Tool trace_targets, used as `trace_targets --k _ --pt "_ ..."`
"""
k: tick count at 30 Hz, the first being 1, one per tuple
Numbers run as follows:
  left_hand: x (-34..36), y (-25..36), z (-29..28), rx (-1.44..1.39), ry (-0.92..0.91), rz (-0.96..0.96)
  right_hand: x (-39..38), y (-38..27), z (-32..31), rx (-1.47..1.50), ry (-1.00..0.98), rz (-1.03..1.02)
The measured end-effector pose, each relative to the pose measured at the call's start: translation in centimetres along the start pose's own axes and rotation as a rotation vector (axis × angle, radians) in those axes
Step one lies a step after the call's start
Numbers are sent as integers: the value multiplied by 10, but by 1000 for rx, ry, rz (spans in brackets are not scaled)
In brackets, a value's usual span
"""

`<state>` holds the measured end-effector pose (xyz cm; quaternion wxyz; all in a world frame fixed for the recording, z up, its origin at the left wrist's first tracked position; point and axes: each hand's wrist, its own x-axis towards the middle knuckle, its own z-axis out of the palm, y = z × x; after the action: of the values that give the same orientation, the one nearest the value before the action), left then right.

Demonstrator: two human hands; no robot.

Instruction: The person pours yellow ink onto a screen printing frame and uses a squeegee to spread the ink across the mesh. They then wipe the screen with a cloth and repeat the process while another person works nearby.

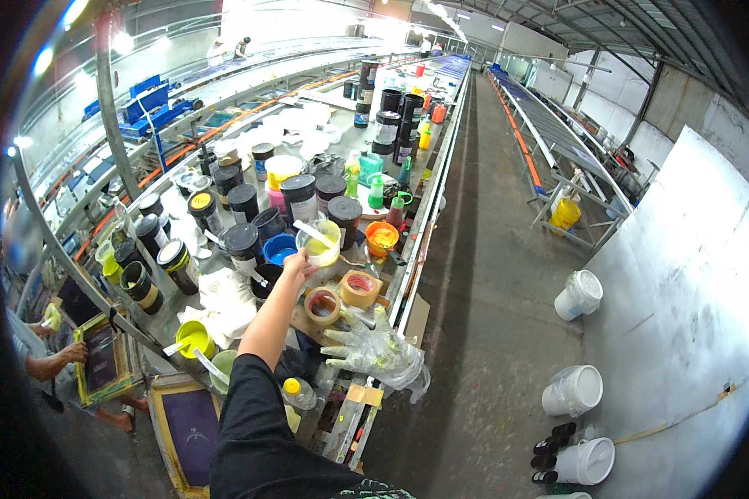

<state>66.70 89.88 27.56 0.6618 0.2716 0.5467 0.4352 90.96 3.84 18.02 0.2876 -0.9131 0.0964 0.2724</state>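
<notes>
My left hand [301, 264], on a black-sleeved arm reaching over the cluttered table, grips the near side of a translucent tub [328, 254] with pale yellow contents. A white spatula [312, 233] rests in the tub. Beside the hand are a blue bowl [280, 248] and a dark tub [266, 281]. Two tape rolls [359, 288] lie just nearer, by a stained clear plastic glove [379, 351] at the table's edge. An orange tub of yellow-orange paste [382, 239] stands to the right. My right hand is out of view.
Several black jars [241, 241] and squeeze bottles [376, 191] crowd the table. Yellow-green tubs [195, 338] and a framed screen [187, 432] are at the near left. A person's hand [76, 353] holds another frame. White buckets [578, 295] line the right wall.
</notes>
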Motion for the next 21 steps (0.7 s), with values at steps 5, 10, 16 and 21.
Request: trace_targets --k 5,10,16,21 --pt "-62 31 -21 -236 -89 97 6 41 -19 24 -28 3" --pt "-166 42 -66 -360 -198 100 12 110 -46 35 -49 39" --pt "-319 -13 -172 -492 -148 190 47 178 -88 -16 -168 -53" --pt "-452 -87 -241 -439 -81 195 91 179 -69 -165 -123 -258"
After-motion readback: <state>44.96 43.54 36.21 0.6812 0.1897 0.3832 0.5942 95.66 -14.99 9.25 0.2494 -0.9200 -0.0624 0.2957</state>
